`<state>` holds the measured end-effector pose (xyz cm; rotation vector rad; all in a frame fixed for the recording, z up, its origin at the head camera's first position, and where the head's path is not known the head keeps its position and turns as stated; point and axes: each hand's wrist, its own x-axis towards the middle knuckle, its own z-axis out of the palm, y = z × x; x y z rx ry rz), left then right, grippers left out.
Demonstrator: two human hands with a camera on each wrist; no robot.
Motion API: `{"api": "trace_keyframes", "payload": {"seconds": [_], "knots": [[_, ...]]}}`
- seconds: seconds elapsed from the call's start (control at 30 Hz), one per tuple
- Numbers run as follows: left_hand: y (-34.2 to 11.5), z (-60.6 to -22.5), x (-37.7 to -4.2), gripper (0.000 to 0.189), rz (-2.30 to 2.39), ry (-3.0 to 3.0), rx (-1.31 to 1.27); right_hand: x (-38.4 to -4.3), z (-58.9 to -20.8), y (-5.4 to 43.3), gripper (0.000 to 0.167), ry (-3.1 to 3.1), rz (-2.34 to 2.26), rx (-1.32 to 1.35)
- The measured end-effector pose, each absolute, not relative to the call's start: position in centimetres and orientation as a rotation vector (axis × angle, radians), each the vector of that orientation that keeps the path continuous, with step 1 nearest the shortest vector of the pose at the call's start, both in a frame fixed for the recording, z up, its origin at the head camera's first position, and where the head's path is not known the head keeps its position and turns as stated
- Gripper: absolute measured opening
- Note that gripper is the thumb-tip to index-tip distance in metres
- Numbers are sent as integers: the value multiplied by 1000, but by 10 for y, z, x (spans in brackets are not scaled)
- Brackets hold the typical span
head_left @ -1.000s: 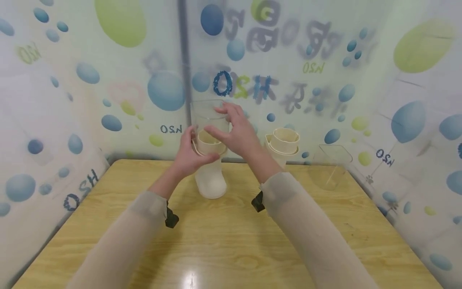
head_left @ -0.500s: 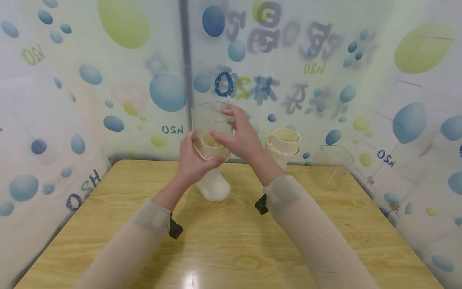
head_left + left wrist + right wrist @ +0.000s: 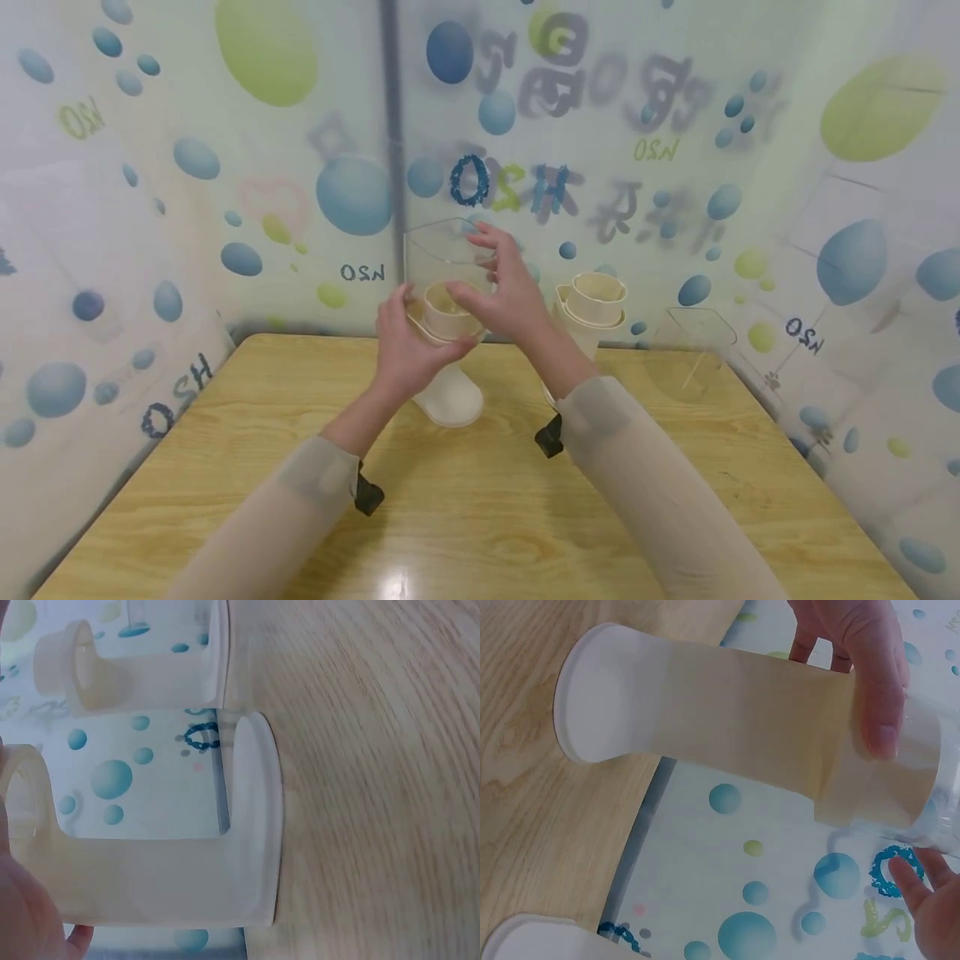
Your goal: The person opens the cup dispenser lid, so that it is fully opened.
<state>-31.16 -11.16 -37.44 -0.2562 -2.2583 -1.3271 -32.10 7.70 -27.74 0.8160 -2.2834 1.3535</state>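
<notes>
A cream plastic stand (image 3: 450,400) with a flat foot and a round collar is in front of me near the back of the table. My left hand (image 3: 408,350) grips it just below the collar, thumb on the near side. Around the collar sits a tall clear container (image 3: 442,246), its wall overlapping the ring in the right wrist view. My right hand (image 3: 513,287) holds this container at its right side, thumb in front and fingers bent behind. In the left wrist view, the stand (image 3: 157,877) has its foot on the table.
To the right stands a second cream stand (image 3: 596,304), partly hidden by my right forearm. Beyond it is another clear container (image 3: 678,367) near the table's back right corner. Patterned curtains (image 3: 352,196) surround the wooden table (image 3: 480,500).
The held stand, container and both hands have shifted slightly toward me and right. My grip looks the same. The camera view has tilted a little; the second stand and container stay put.
</notes>
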Motion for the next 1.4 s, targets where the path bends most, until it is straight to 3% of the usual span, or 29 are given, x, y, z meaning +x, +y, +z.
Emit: {"api": "trace_keyframes", "payload": {"seconds": [0.13,0.4,0.9,1.4], "knots": [[-111,-373,-308,127,-1446,-2259,-291,-318,-282,74,79,-2253,1391,766],[-108,-369,-305,127,-1623,-2252,-282,-313,-278,59,86,-2242,1339,659],[-102,-365,-311,134,-1556,-2278,-278,-306,-262,53,73,-2263,1392,486],[-107,-361,-309,128,-1496,-2342,-301,-299,-250,56,70,-2439,1063,509]]}}
